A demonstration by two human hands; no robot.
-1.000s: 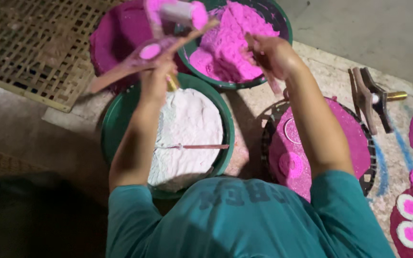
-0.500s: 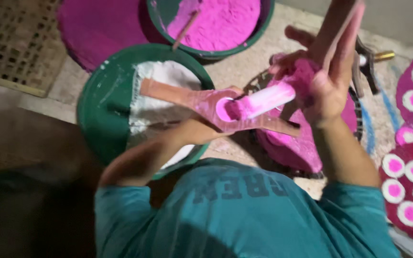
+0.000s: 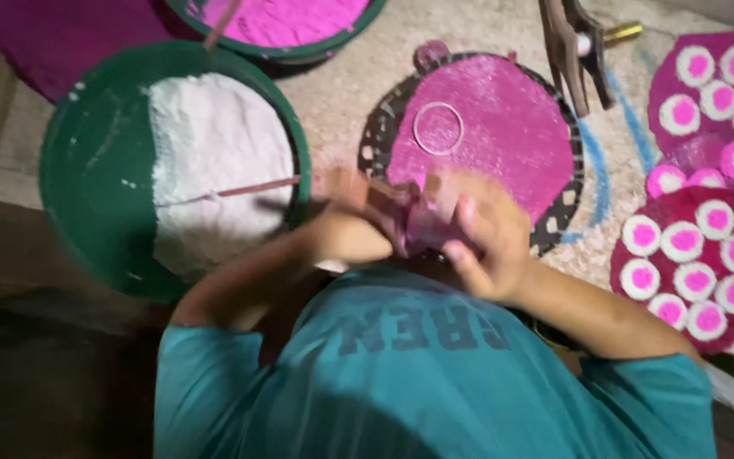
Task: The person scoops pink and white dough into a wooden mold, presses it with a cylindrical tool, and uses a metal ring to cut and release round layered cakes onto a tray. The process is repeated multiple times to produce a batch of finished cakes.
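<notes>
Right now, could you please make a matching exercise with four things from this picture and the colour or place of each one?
Things:
1. powder in the green basin
2. round tray
3. small ring
4. wooden mould

Descriptions:
a. held between left hand and right hand
b. white
c. covered with pink powder
d. lying on the pink tray

Pairs: 1-b, 2-c, 3-d, 4-a

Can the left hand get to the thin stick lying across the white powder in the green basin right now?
Probably not at once: the left hand lies just beside the green round basin, and nothing covers the thin stick on the white powder, but both hands grip the blurred pink mould.
</notes>
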